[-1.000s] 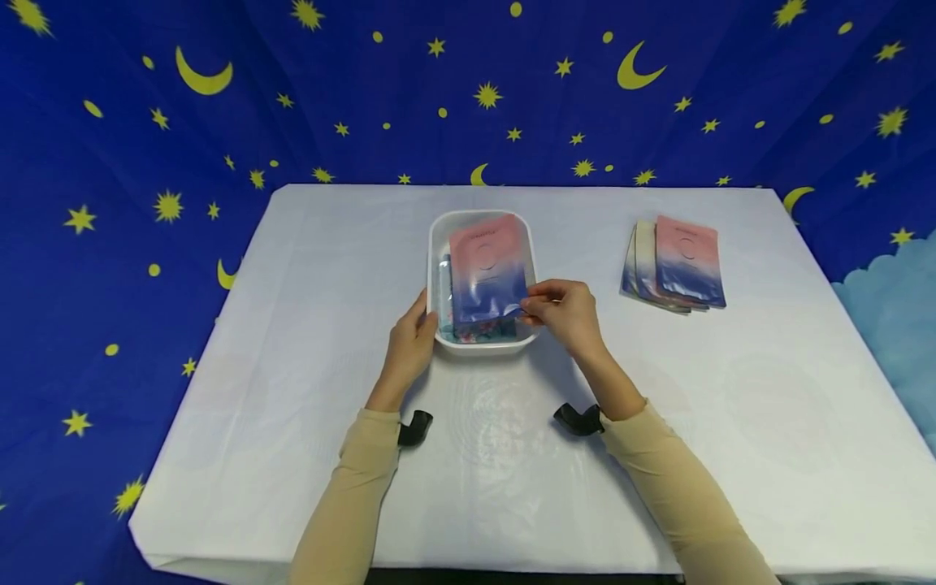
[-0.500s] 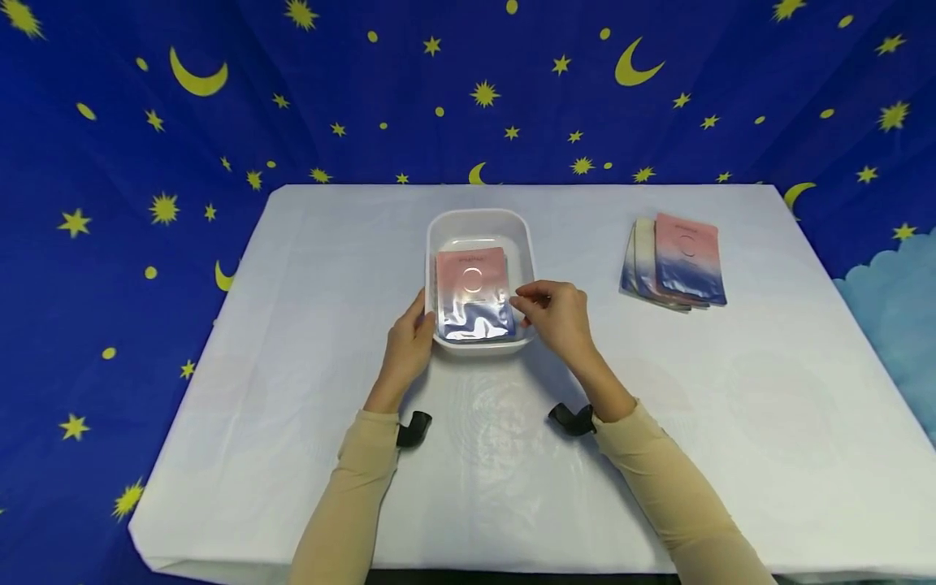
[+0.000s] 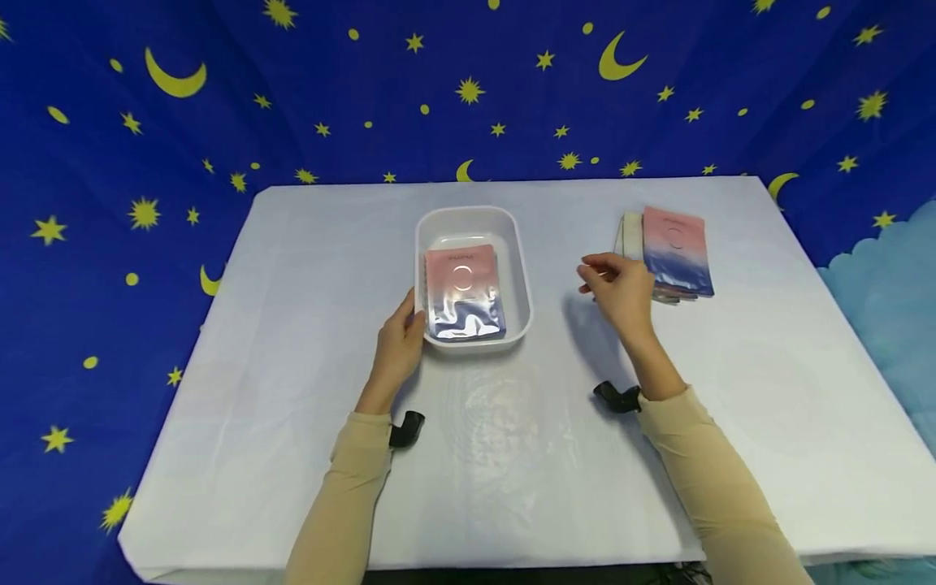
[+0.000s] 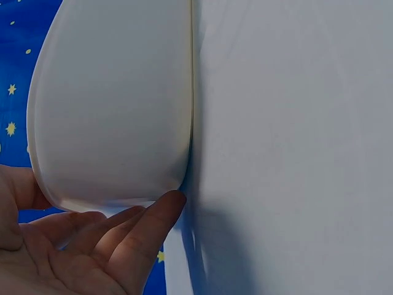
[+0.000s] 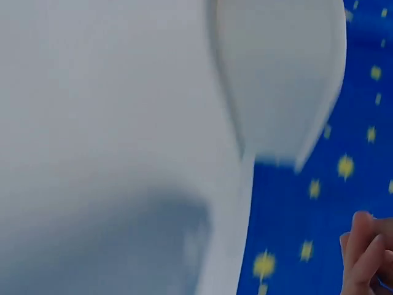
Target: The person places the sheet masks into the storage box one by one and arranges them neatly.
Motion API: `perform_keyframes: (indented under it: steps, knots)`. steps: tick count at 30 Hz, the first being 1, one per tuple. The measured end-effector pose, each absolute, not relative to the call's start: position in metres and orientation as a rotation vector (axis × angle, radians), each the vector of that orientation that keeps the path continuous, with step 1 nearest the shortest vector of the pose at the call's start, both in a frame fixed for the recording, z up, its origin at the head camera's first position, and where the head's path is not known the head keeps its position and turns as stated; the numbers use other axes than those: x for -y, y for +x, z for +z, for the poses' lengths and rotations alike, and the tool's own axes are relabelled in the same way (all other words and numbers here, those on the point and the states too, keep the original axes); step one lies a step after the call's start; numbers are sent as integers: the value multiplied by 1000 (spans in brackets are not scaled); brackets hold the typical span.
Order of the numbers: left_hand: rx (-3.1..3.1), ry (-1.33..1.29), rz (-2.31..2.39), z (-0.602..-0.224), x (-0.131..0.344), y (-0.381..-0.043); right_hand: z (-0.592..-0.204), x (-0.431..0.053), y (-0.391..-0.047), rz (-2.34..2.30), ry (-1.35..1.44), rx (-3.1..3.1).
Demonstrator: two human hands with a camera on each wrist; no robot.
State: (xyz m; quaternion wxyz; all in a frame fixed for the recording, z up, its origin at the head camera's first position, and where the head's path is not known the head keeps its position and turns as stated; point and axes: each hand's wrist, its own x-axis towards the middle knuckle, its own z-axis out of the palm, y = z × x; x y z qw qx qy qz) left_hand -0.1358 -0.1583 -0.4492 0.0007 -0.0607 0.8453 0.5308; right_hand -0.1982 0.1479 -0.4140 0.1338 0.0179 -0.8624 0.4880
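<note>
My left hand (image 3: 398, 348) grips the near left corner of a white plastic tub (image 3: 521, 276). In the left wrist view its thumb is up at the rim, and the fingers (image 4: 150, 230) lie along the outer wall. A flat, shiny pink-to-blue foil packet (image 3: 462, 280) lies inside the tub, towards the left and near side. To the right of the tub hovers my right hand (image 3: 621, 288), fingers loosely bent and nothing between them. It overlaps the left part of a fanned stack of similar packets (image 3: 676, 244), hiding some of them.
The white-covered table (image 3: 475, 487) reaches back to a blue curtain (image 3: 366, 81) with yellow moons and stars. Black wrist-camera mounts (image 3: 617, 398) stick out from both sleeves. A light blue cloud-shaped patch (image 3: 885, 309) shows beyond the right edge.
The packet my right hand was pinching over the tub now lies in it, let go. That hand has moved right to the stack. My left hand has stayed at the tub's corner.
</note>
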Motion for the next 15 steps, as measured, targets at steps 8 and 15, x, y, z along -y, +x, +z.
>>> perform_keyframes:
  steps: [8,15]
  knots:
    - [-2669,-196,1659,-447,159,-136,-413,-245,-218,971,-464,2650]
    - [-2664,-182,1686,-447,157,-135,-428,-302,-226,804,-774,2894]
